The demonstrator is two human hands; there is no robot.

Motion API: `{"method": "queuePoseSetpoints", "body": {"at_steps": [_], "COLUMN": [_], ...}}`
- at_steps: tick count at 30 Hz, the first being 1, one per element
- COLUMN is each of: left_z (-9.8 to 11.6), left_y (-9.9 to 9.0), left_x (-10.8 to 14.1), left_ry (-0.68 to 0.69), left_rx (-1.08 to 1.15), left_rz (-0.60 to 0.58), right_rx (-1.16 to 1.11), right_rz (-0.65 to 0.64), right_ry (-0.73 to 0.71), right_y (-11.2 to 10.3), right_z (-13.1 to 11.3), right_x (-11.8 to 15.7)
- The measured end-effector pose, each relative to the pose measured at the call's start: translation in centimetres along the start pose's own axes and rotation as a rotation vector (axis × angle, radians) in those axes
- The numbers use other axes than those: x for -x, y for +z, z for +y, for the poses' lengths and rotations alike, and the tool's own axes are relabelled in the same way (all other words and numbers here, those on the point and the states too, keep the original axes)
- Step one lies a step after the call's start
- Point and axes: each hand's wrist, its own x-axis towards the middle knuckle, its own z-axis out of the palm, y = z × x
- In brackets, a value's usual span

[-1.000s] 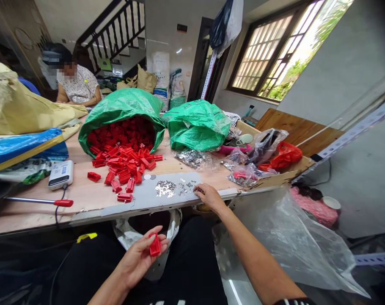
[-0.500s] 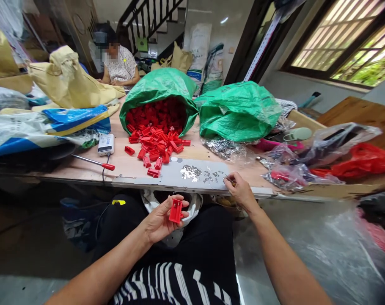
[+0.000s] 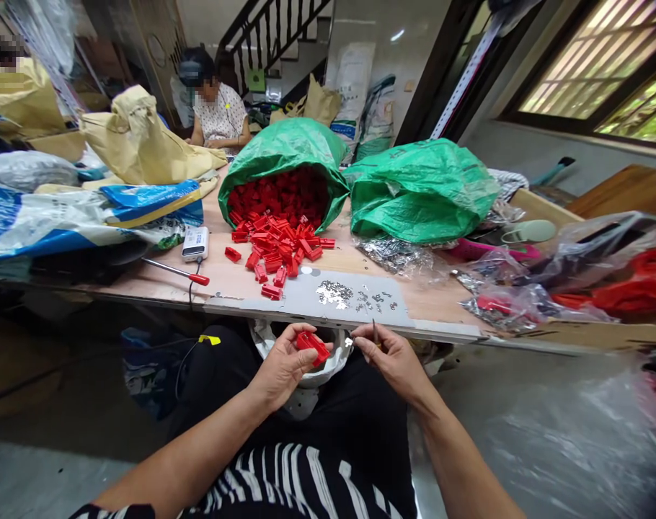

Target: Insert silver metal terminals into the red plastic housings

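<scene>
My left hand [image 3: 285, 367] holds a small red plastic case [image 3: 313, 349] between thumb and fingers, above my lap. To its right, my right hand [image 3: 390, 357] pinches a tiny shiny metal piece [image 3: 349, 342] at the fingertips. A thin dark pointed tool [image 3: 375, 330] also sticks up from that hand; its kind is unclear. The two hands are close but apart. On the grey board [image 3: 300, 306] at the table edge lies a pile of small metal pieces [image 3: 334, 293], with several scattered beside it. More red cases [image 3: 274, 241] spill from a green sack [image 3: 290, 140].
A second green sack [image 3: 422, 191] stands to the right, near plastic bags [image 3: 501, 277]. At left are a white device [image 3: 194, 244] with a cable and a red-handled rod [image 3: 198, 279]. A white bag [image 3: 336, 367] hangs below the table edge. Another person [image 3: 220, 112] sits across the table.
My right hand has come from the scattered metal pieces toward my left hand, bringing a metal piece. The red case has been tilted in my left hand. The view has shifted slightly left.
</scene>
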Motion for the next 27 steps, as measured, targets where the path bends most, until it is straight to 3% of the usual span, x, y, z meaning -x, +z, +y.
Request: {"method": "queuePoseSetpoints", "body": {"at_steps": [5,10,20,27], "left_z": [0.2,0.2,-0.2,-0.2], "left_y": [-0.2,-0.8,-1.2,-1.1], "left_x": [0.5,1.2,1.5,1.9], "left_ry": [0.414,0.606,0.735,0.74], "left_rx": [-0.574,-0.952,-1.022,-1.02], "left_rz": [0.116,0.117,0.098,0.165], "right_rx": [0.189,0.326,0.356,0.326], "right_rz": [0.02,0.055,0.056,0.042], "right_ry": [-0.162,-0.292,-0.315,-0.293], "right_y": [2.2,3.6,5.0,5.4], "right_z": [-2.9,-3.5,-3.4,-3.2], "right_x": [1.4,1.8,1.7,1.8]}}
